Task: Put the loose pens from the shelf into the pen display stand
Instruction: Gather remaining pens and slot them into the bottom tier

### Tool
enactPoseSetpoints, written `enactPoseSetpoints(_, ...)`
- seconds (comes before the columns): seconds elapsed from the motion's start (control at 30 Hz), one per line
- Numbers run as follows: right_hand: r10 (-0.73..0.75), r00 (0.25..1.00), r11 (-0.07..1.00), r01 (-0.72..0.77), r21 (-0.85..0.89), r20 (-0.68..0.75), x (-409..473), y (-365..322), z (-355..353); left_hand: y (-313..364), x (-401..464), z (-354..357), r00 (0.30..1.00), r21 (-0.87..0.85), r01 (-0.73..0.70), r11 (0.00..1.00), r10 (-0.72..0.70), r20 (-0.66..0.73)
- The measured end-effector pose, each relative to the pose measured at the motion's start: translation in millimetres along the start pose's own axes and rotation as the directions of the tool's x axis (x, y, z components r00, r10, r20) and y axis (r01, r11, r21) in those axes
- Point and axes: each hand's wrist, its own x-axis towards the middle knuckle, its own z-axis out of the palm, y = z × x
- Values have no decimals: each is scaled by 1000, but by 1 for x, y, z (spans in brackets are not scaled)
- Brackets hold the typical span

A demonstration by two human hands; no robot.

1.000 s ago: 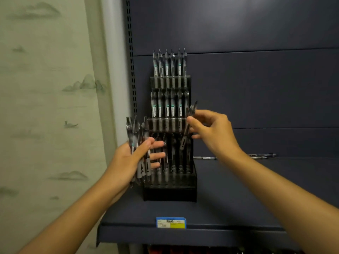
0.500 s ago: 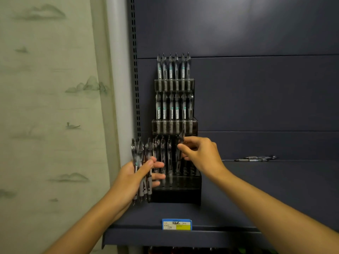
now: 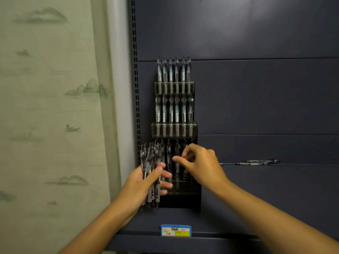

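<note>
Standing on the dark blue shelf (image 3: 256, 198), close to its left end, the tiered pen display stand (image 3: 175, 129) shows three rows in the head view. The top row and the middle row are filled with upright pens that have teal bands. The bottom row has several clear pens in its slots.

The left hand (image 3: 145, 182) grips a bundle of loose pens (image 3: 152, 173), with the thumb pressed across the front of them and the fingers curled behind. These pens are upright, tips down, just beside the left edge of the stand, in front of its bottom row.

The right hand (image 3: 200, 164) is at the bottom row, with the fingers curled toward the pens standing there. The fingertips are at one of these pens, but I cannot tell if they pinch it or only touch it.

Some more loose pens (image 3: 256, 162) lie flat at the back of the shelf, well apart to the right of the stand. A blue and yellow price label (image 3: 175, 230) sits on the front edge of the shelf, below the stand. To the left hangs a pale curtain (image 3: 51, 107) with a printed landscape.
</note>
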Motion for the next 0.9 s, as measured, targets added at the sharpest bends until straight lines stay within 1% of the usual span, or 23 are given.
enactPoseSetpoints(0.07,-23,1000,994,22,108,8,-3,-9,-6,0,2,1,1000,6,1,1000,-1,13)
enactPoseSetpoints(0.17,-40,994,966,13,257,102,-5,-25,-12,0,4,6,998,11,7,1000,-7,62)
enactPoseSetpoints(0.27,-45,988,958,0,287,149,-8,-33,-12,2,6,12,995,58,-19,998,13,101)
enactPoseSetpoints(0.37,-40,992,957,3,291,121,-10,-31,-12,3,7,15,993,78,-31,996,22,118)
enactPoseSetpoints(0.5,-32,998,960,18,280,48,-6,-30,-14,1,8,16,993,43,-12,999,7,116)
enactPoseSetpoints(0.67,24,999,903,-1,429,-49,10,-37,-38,-4,10,6,997,39,25,999,-28,75)
enactPoseSetpoints(0.73,29,996,907,8,421,-80,16,-35,-46,-4,9,0,998,42,28,999,-30,54)
enactPoseSetpoints(0.9,59,993,921,-14,390,-103,21,-24,-52,-2,7,-12,999,45,34,998,-36,26)
